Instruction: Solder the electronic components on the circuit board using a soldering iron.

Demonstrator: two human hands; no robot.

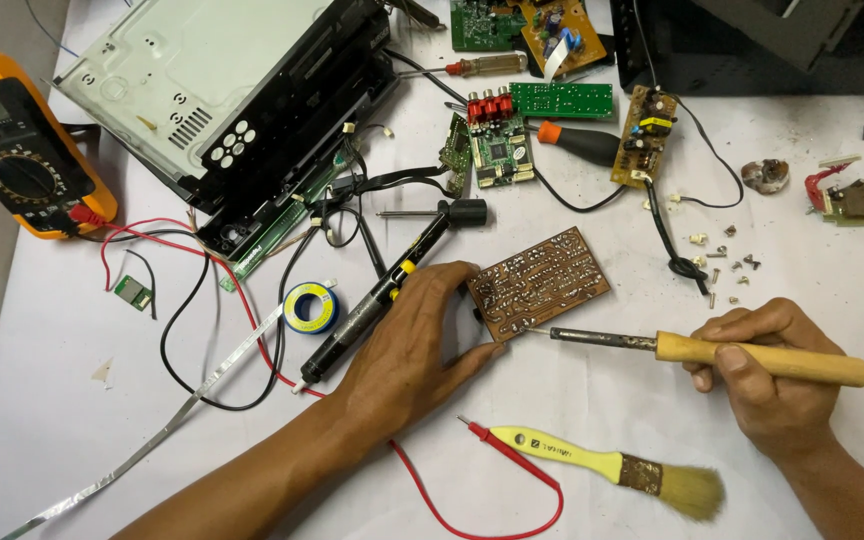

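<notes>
The right hand [767, 365] gripped the wooden handle of a soldering iron [712, 350], its tip touching the lower edge of a brown circuit board [540, 283] on the white table [72, 400]. The left hand [417, 335] lay flat, fingers steadying the board's left edge and closed on nothing. A dismantled player chassis [222, 90] sat at upper left, an orange multimeter [17, 140] beside it. A desoldering pump [382, 295] lay beside the left hand; a yellow-handled brush [612, 468] lay nearer the viewer.
</notes>
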